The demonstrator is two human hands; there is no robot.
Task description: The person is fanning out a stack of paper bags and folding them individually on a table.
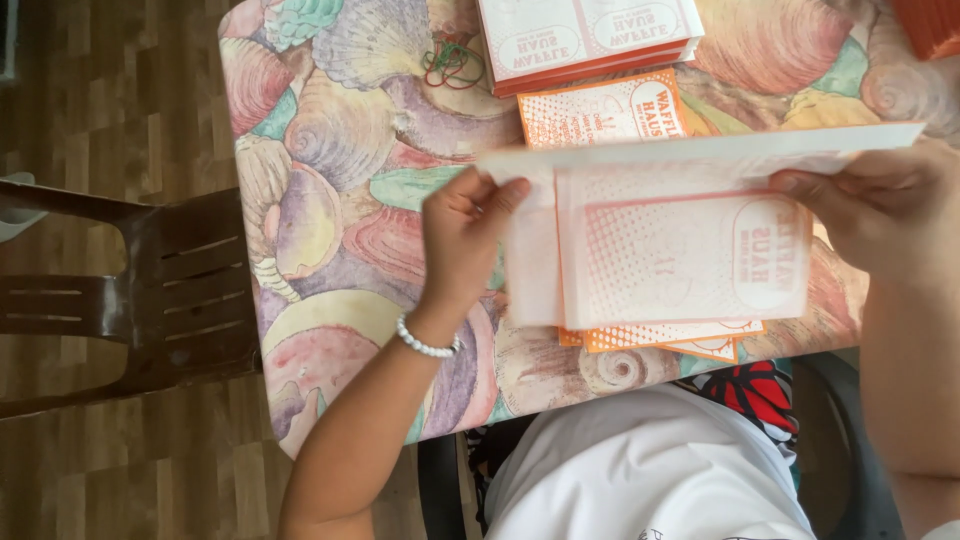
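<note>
Both hands pinch 1 white-and-orange paper bag (pixel 690 250) just above the shell-print table (pixel 340 150): left hand (pixel 462 235) on one edge, right hand (pixel 880 210) on the other. A finished-looking stack (pixel 590 40) sits at the table's far edge, with loose bags (pixel 660 338) under the held one apparently left to handle.

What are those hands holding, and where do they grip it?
Both hold one white-and-orange paper bag: the left hand pinches its left edge, the right hand its right edge.

Thin matt paper bag (pixel 690 255)
</note>
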